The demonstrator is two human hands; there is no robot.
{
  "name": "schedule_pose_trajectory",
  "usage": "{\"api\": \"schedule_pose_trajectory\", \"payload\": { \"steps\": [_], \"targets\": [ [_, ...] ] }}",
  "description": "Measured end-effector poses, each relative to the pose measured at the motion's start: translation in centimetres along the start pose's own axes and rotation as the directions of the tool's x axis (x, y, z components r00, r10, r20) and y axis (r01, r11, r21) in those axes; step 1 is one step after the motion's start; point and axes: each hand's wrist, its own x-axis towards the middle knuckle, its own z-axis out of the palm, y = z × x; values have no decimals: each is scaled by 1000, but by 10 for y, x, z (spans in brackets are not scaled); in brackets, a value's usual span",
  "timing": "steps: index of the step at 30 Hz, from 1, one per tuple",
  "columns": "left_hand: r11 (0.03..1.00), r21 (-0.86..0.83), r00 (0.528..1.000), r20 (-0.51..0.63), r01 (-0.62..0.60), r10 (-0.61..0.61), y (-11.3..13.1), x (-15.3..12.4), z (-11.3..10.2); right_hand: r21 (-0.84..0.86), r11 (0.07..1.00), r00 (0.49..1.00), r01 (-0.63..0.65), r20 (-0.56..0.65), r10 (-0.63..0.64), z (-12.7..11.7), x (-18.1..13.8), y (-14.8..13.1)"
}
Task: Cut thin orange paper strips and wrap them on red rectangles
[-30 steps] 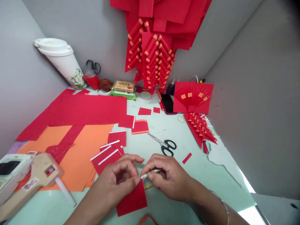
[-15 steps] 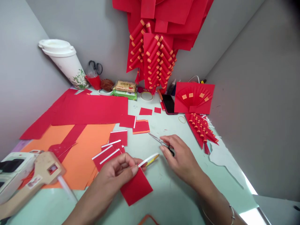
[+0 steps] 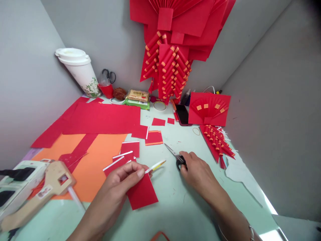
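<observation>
My left hand (image 3: 125,182) pinches a red paper square (image 3: 142,192) at its upper edge, between thumb and fingers. From that edge a narrow white strip of tape (image 3: 152,167) sticks out to the right. Beside the strip shows a thin yellow edge, perhaps a tape roll seen side-on. To the right, my right hand (image 3: 198,170) has its fingers curled at the black handles of the scissors (image 3: 175,155), low over the table, with the blades pointing up and left. Part of the handles is hidden. Red squares with white strips (image 3: 130,147) lie beyond my left hand.
Large red sheets (image 3: 100,118) and orange sheets (image 3: 110,145) cover the left side. A glue gun (image 3: 56,180) rests on a power strip (image 3: 15,187). Behind stand a white tumbler (image 3: 79,70), a phone (image 3: 182,113) and a red fan card (image 3: 209,108). Paper firecrackers (image 3: 173,73) hang above.
My right hand's fingers have shifted back along the scissors, so more of the black handles shows. My left hand and the red square have moved slightly left and up. The whole view has shifted a little.
</observation>
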Motion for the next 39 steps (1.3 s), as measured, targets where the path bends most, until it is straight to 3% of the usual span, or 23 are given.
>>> {"api": "schedule_pose_trajectory", "payload": {
  "steps": [3,5,7,10,14,18,23,31,39],
  "targets": [
    [999,-42,999,-35,-32,31,0,0,-4,304,952,999,-33,23,27,-13,-6,1],
    [997,-66,998,-53,-46,43,1,0,-4,588,808,993,-43,114,-30,-22,-13,0],
    [995,-83,996,-74,-55,49,3,-1,-4,791,603,964,-104,230,-136,-29,-21,-2],
    [993,-91,993,-105,-70,60,5,-2,-3,900,378,900,-218,335,-280,-32,-33,-8],
    [992,-94,991,-108,-85,75,4,-1,-4,927,240,830,-286,366,-421,-17,-48,-11],
    [992,-77,991,-97,-101,93,0,-1,-3,924,204,813,-323,381,-441,0,-61,-13],
    [996,-51,993,-90,-80,75,-1,-4,1,910,180,785,-374,414,-462,5,-67,-24],
    [995,-47,991,-98,-91,86,0,-6,1,919,164,794,-360,394,-464,6,-69,-27],
    [997,-18,995,-53,-81,80,-3,-6,6,951,162,842,-262,308,-443,4,-68,-34]
  ]
}}
